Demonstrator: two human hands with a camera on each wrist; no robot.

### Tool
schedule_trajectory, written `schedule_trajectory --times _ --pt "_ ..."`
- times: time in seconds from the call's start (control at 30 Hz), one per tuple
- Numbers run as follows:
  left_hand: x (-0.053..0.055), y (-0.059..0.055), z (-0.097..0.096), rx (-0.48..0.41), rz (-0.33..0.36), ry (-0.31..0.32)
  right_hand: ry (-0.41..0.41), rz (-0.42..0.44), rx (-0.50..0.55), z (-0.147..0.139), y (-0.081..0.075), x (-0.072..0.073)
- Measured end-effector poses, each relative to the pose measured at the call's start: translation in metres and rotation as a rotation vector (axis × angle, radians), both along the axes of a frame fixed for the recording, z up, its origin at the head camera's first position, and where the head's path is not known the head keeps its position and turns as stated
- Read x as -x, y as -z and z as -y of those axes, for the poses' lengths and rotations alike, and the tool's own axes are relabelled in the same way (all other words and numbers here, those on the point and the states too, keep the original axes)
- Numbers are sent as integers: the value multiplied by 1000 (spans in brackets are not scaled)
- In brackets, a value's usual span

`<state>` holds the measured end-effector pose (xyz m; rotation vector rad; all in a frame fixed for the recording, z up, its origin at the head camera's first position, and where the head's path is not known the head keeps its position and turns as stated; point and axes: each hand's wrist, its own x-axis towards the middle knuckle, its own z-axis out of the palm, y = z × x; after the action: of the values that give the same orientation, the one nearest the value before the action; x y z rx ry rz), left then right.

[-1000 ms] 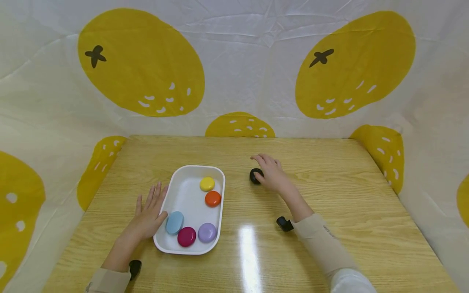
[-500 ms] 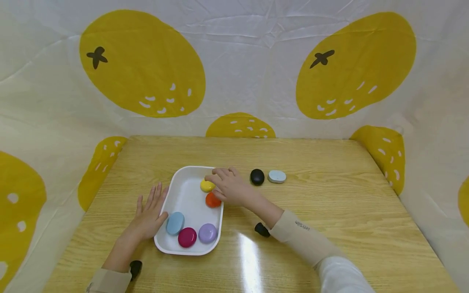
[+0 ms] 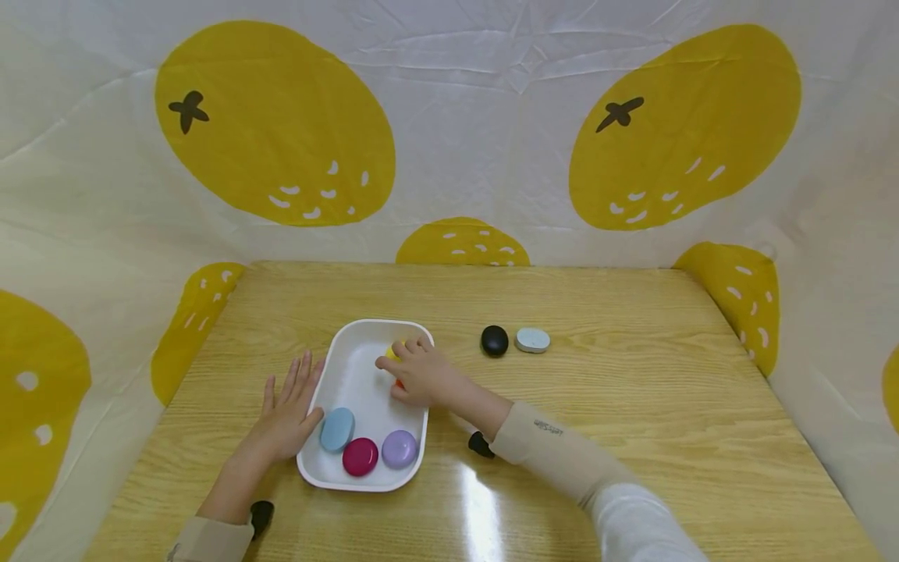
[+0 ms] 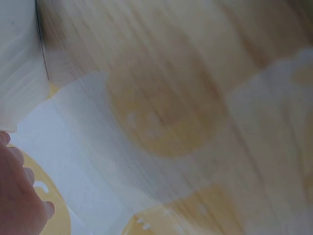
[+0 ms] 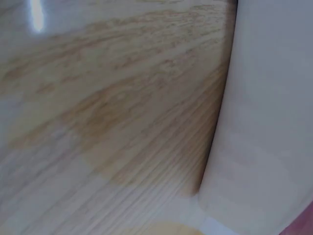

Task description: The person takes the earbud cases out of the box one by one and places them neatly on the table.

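1. A wooden table (image 3: 632,406), walled by a white cloth (image 3: 485,117) printed with yellow fruit.
2. The left hand (image 3: 284,417) lies flat, fingers straight, against the white tray (image 3: 351,375).
3. The right hand (image 3: 414,371) curls over the yellow stone (image 3: 392,353) in the tray; whether it grips the stone I cannot tell.

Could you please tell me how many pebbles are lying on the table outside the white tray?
2: a black pebble and a grey pebble, side by side right of the tray; none seems hidden.
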<state>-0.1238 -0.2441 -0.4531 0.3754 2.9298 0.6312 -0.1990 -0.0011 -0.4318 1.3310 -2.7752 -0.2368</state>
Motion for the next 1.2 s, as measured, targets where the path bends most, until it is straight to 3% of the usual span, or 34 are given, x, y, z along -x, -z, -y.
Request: schedule_trajectory --times 0.47,0.83,1.0,1.2 --pt "1 1 1 7 -6 1 104 0 -140 9 4 -8" --pt "0 0 -1 3 -2 -6 171 64 -206 14 5 -9" --pt "0 -1 -1 -3 1 -7 159 60 -200 14 4 -9" --pt "-1 -1 -2 -6 2 -7 106 30 -109 12 5 -9"
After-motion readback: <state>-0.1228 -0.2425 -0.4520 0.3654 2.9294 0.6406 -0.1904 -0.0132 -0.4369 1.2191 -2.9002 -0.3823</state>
